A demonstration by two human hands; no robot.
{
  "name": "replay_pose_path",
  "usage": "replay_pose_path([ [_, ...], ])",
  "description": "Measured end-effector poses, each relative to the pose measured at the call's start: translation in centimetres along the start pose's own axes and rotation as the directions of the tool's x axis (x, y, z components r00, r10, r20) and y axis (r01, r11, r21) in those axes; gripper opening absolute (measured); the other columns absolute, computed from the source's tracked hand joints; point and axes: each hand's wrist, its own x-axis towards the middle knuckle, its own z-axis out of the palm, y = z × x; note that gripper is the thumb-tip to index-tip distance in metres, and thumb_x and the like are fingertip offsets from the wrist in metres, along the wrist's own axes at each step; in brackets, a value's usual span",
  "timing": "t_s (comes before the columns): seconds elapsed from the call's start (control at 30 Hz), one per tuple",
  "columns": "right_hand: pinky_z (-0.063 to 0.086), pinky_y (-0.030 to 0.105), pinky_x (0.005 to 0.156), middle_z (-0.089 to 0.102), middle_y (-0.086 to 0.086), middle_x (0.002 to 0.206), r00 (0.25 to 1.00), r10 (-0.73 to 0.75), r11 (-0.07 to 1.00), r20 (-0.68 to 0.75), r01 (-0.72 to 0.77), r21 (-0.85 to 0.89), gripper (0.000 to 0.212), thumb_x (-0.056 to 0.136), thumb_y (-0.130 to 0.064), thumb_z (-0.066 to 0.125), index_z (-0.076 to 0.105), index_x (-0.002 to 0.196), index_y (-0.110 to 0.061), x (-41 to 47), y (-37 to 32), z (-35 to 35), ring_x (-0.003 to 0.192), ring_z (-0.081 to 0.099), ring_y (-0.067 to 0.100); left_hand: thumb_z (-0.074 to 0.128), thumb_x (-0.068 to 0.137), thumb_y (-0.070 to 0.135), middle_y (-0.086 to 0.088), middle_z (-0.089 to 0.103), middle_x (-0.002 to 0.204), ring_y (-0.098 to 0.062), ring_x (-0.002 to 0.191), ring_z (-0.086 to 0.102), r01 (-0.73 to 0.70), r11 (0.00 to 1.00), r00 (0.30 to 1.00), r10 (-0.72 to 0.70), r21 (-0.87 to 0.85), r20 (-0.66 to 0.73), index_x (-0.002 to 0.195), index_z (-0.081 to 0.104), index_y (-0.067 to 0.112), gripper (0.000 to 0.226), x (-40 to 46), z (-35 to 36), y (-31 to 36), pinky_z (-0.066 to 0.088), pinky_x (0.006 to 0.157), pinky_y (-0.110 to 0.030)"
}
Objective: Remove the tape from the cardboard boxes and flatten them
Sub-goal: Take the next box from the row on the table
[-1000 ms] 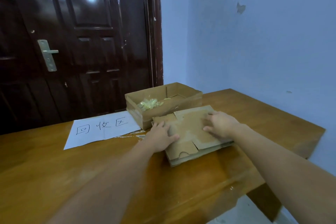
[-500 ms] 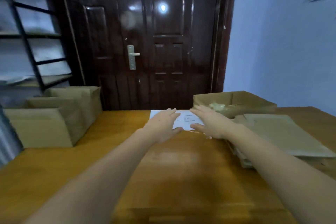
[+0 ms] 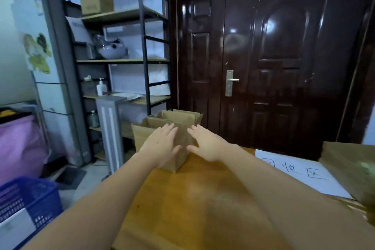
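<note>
Two upright brown cardboard boxes stand at the far left corner of the wooden table (image 3: 203, 199). The nearer box (image 3: 182, 148) is partly hidden by my hands; the second box (image 3: 182, 116) stands behind it with its flaps up. My left hand (image 3: 162, 145) is stretched out with straight fingers in front of the nearer box. My right hand (image 3: 207, 143) reaches beside it, fingers spread and straight. Neither hand holds anything. Whether the fingers touch the box is unclear.
A white paper sheet with handwritten characters (image 3: 300, 170) lies on the table at right, next to a cardboard piece (image 3: 351, 168) at the right edge. A dark door (image 3: 274, 67) is behind. Metal shelves (image 3: 125, 46) and a blue basket (image 3: 30, 199) stand at left.
My view has swung left from the flattened cardboard stack to the upright boxes. Both hands left the stack, passed over the paper sheet, and now reach toward the nearer box.
</note>
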Motion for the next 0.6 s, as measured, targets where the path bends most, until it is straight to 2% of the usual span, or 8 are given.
replay_pose_path([
  [0.13, 0.015, 0.043, 0.126, 0.013, 0.011, 0.169, 0.999, -0.035, 0.996, -0.028, 0.033, -0.079, 0.069, 0.107, -0.039, 0.043, 0.015, 0.162, -0.009, 5.3, -2.4, 1.8, 0.156, 0.007, 0.028, 0.04, 0.11, 0.045, -0.006, 0.016, 0.173, -0.022, 0.16, 0.013, 0.006, 1.0, 1.0, -0.006, 0.025, 0.021, 0.166, 0.015, 0.013, 0.069, 0.9, 0.9, -2.5, 0.008, 0.129, -0.038],
  [0.23, 0.02, 0.042, 0.125, 0.03, 0.009, 0.164, 0.998, -0.044, 0.996, -0.054, 0.04, -0.085, 0.059, 0.107, -0.034, 0.042, 0.028, 0.158, -0.009, 7.5, -3.6, 3.5, 0.155, 0.016, 0.028, 0.041, 0.109, 0.038, -0.007, 0.015, 0.173, -0.022, 0.16, 0.013, -0.006, 1.0, 0.999, 0.005, 0.023, 0.032, 0.166, 0.011, 0.011, 0.07, 1.6, 1.8, -3.3, 0.008, 0.129, -0.038],
  [0.3, 0.025, 0.04, 0.122, 0.047, 0.007, 0.153, 0.993, -0.014, 1.0, -0.121, 0.015, 0.005, 0.048, 0.106, -0.03, 0.045, 0.042, 0.15, -0.011, 7.9, -4.1, 4.3, 0.149, 0.031, 0.026, 0.041, 0.108, 0.036, -0.007, 0.016, 0.173, -0.022, 0.159, 0.013, -0.008, 1.0, 0.999, 0.008, 0.004, 0.042, 0.166, 0.011, 0.011, 0.071, 1.9, 2.3, -3.9, 0.008, 0.129, -0.037],
  [0.33, 0.031, 0.039, 0.118, 0.056, 0.006, 0.143, 0.985, 0.005, 0.999, -0.173, 0.004, 0.051, 0.04, 0.105, -0.027, 0.046, 0.051, 0.142, -0.013, 7.8, -4.2, 4.5, 0.141, 0.043, 0.026, 0.042, 0.108, 0.037, -0.007, 0.016, 0.173, -0.023, 0.159, 0.013, -0.013, 1.0, 0.999, 0.013, 0.006, 0.045, 0.166, 0.011, 0.01, 0.071, 2.1, 2.6, -4.2, 0.008, 0.129, -0.038],
  [0.4, 0.045, 0.039, 0.099, 0.063, 0.004, 0.121, 0.972, 0.043, 0.991, -0.23, -0.013, 0.131, 0.025, 0.104, -0.025, 0.047, 0.062, 0.122, -0.015, 7.3, -4.5, 4.8, 0.115, 0.059, 0.026, 0.043, 0.107, 0.039, -0.007, 0.016, 0.173, -0.023, 0.16, 0.012, -0.023, 0.999, 0.998, 0.022, 0.027, 0.061, 0.166, 0.01, 0.01, 0.074, 2.5, 3.0, -4.7, 0.007, 0.129, -0.038],
  [0.47, 0.05, 0.04, 0.083, 0.063, 0.003, 0.11, 0.968, 0.039, 0.986, -0.246, 0.003, 0.169, 0.019, 0.103, -0.025, 0.048, 0.063, 0.108, -0.016, 6.4, -4.7, 4.8, 0.1, 0.059, 0.025, 0.044, 0.106, 0.042, -0.007, 0.015, 0.173, -0.023, 0.16, 0.011, -0.02, 0.999, 0.997, 0.017, 0.045, 0.071, 0.166, 0.009, 0.01, 0.077, 2.7, 3.1, -5.1, 0.007, 0.129, -0.038],
  [0.6, 0.049, 0.036, 0.077, 0.062, 0.0, 0.103, 0.957, -0.03, 0.979, -0.29, 0.086, 0.183, 0.014, 0.101, -0.023, 0.051, 0.063, 0.102, -0.017, 3.7, -3.6, 4.6, 0.092, 0.056, 0.021, 0.044, 0.104, 0.049, -0.004, 0.021, 0.172, -0.019, 0.159, 0.015, -0.004, 1.0, 0.997, 0.002, 0.023, 0.083, 0.166, 0.016, 0.014, 0.077, 2.0, 3.1, -4.9, 0.008, 0.129, -0.037],
])
